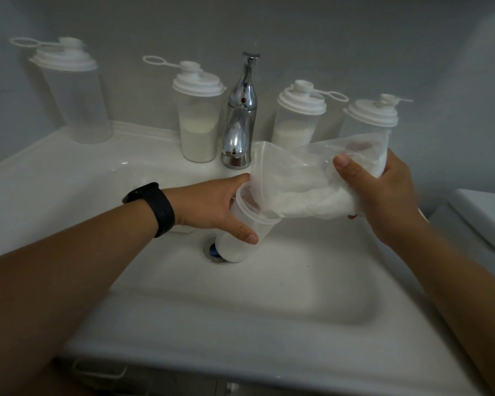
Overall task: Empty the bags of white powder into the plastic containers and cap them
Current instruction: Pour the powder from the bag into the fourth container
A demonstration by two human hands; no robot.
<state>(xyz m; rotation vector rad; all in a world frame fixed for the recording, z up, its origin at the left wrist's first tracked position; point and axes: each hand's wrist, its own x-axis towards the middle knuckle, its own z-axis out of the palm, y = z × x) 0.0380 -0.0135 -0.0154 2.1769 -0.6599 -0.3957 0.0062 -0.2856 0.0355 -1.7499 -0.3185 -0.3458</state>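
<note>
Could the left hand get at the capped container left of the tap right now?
Probably not yet: the left hand grips the open container under the bag. Otherwise nothing blocks the capped container.

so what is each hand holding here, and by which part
The left hand grips the open container around its side, just under the rim. The right hand clutches the bag of powder at its bulging closed end.

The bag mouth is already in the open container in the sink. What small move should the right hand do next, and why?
Probably raise the right hand a little, so the bag tilts more steeply. Much white powder still lies in the bag's lower fold, and its mouth sits inside the open container, which the left hand grips at a slant over the sink basin.
</note>
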